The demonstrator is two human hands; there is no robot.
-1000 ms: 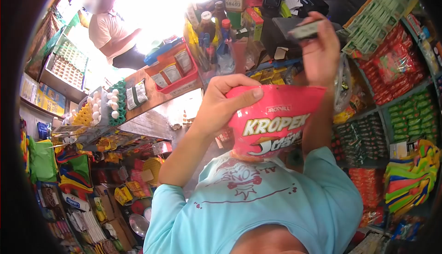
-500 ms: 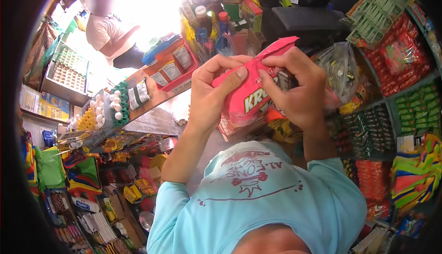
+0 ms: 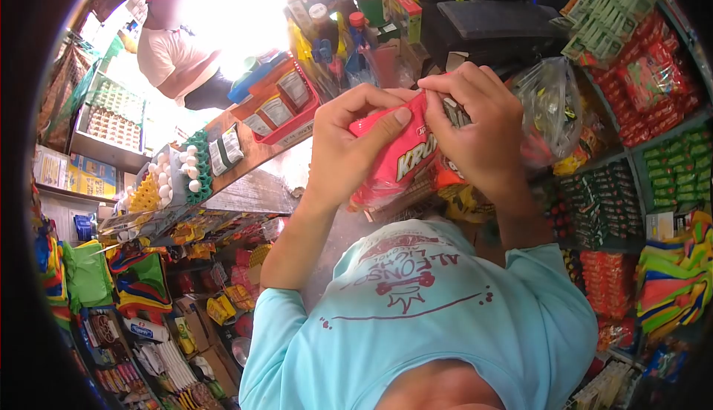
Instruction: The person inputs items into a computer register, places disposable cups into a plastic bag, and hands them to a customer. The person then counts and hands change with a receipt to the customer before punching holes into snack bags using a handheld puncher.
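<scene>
Between my two hands is a pink-red plastic packet (image 3: 397, 154) with large pale letters starting "KR", held up in front of my chest. My left hand (image 3: 356, 139) pinches its upper left part, thumb pressed on the front. At the upper right edge, my right hand (image 3: 475, 124) is closed on the packet's top with thumb and fingers together. The right fingers cover much of the top edge, so I cannot tell whether it is torn. The lower end of the packet hangs free.
A wooden counter (image 3: 256, 142) bears a red-orange bin (image 3: 286, 102), a white packet (image 3: 224, 151) and egg trays (image 3: 197, 168). Bottles (image 3: 319, 24) stand behind. Hanging packets (image 3: 594, 202) line the right side. A person (image 3: 174, 57) stands beyond the counter.
My right hand has shifted its grip along the packet's top edge, and the top flap that stuck up is now folded down or hidden. The packet has turned slightly. The person beyond has turned their head.
</scene>
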